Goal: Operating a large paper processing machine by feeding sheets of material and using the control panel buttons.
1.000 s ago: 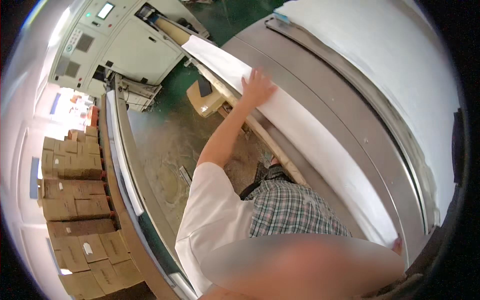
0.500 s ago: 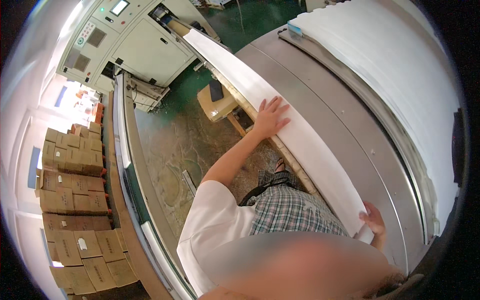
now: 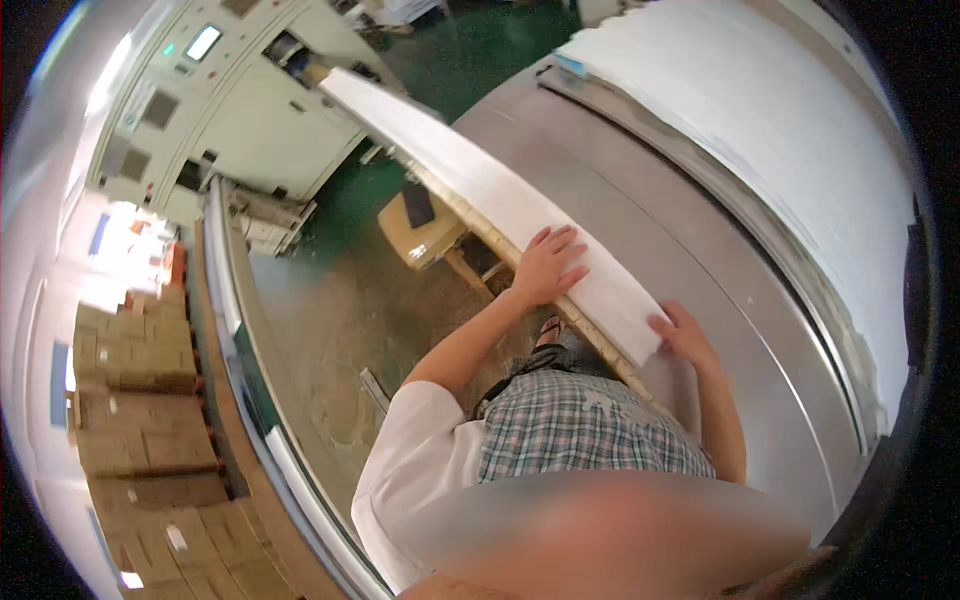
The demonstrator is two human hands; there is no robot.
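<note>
A long white strip, seemingly a log of stacked soft paper (image 3: 490, 190), lies slantwise from the far left toward my body, along the near edge of a grey metal table (image 3: 640, 210). My left hand (image 3: 548, 268) rests on its near side, fingers stretched out over the top. At the strip's near end is my right hand (image 3: 688, 338), with bent fingers and thumb against the end corner; the underside of that grip is hidden. Beneath the strip runs a pale, jointed edge rail (image 3: 470, 215).
Beyond the table's raised bar lies a wide white sheet (image 3: 740, 120). A cream machine cabinet (image 3: 260, 125) stands far left. A stool (image 3: 405, 240) bears a dark flat object (image 3: 418, 203). Stacked cardboard boxes (image 3: 150, 430) stand left, behind a long rail (image 3: 255, 370).
The white strip has slid lengthwise toward the far left. My right hand has followed its near end away from my body; my left hand stays flat on it. The view has shifted slightly.
</note>
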